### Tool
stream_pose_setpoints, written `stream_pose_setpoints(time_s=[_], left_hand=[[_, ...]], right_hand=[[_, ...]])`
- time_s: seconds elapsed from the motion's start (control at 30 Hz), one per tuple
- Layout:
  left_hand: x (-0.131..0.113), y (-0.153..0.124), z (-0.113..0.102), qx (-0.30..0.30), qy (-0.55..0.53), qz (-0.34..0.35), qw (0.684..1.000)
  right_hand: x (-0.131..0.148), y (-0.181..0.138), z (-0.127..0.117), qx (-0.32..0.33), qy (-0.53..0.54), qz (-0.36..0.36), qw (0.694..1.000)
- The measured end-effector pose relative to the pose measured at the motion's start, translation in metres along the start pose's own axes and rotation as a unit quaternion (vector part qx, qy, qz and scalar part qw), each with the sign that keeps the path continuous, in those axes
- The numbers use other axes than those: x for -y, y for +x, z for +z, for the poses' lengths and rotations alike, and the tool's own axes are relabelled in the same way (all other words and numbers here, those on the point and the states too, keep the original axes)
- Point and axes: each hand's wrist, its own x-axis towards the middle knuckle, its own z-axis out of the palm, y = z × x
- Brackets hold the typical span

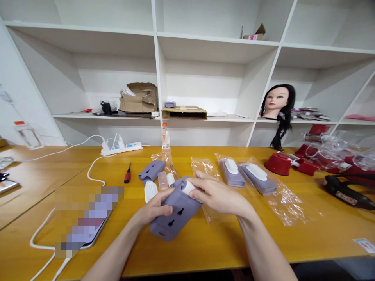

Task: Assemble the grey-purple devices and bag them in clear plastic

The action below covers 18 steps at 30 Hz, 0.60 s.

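Above the table edge, a purple-grey plastic case point(178, 214) with two black keyhole slots is tilted in my hands. My left hand point(155, 207) grips its left side, thumb across the slotted face. The fingers and thumb of my right hand point(218, 191) close on a white rounded piece point(188, 187) at the case's far end; whether it sits inside the case is hidden. Just beyond lie a similar slotted purple-grey part point(152, 170), a white ribbed piece point(150, 191), a translucent cup point(163, 180) and a small white cylinder point(170, 180).
Two purple-grey units with white oval tops point(232, 167) point(257, 171) lie right on clear plastic bags point(288, 203). A red-black screwdriver point(127, 174), a blurred-out tablet-like device point(90, 226), cables and a power strip point(125, 148) are left. Red appliances point(278, 164) and a black strap point(348, 191) are far right.
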Motion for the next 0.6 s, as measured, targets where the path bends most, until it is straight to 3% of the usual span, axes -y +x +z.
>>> stream_pose_setpoints(time_s=[0.37, 0.5, 0.6], left_hand=[[-0.007, -0.001, 0.000, -0.009, 0.063, 0.024, 0.998], [-0.005, 0.000, 0.000, -0.050, 0.094, 0.046, 0.993], [0.001, 0.002, -0.001, -0.080, 0.070, 0.016, 0.994]], right_hand=[[-0.012, 0.006, 0.000, 0.028, -0.015, -0.040, 0.999], [-0.018, 0.011, 0.006, 0.020, 0.041, -0.046, 0.998], [-0.019, 0.023, 0.012, 0.035, 0.121, -0.039, 0.991]])
